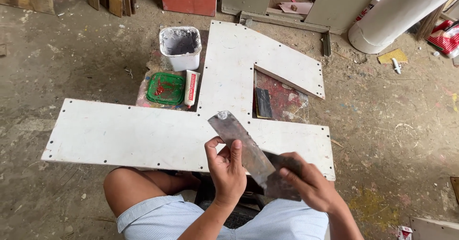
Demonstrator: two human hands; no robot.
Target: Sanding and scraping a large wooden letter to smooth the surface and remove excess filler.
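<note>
A seated person's left hand (228, 166) grips a wide metal scraper (241, 146) above a white cut-out board (143, 134); the right hand (306, 185) pinches a second, darker blade (282, 173) against it. The bare edges could nick a finger if one blade slips. The scraper looks grey and smeared (a dab of filler sits at its tip).
</note>
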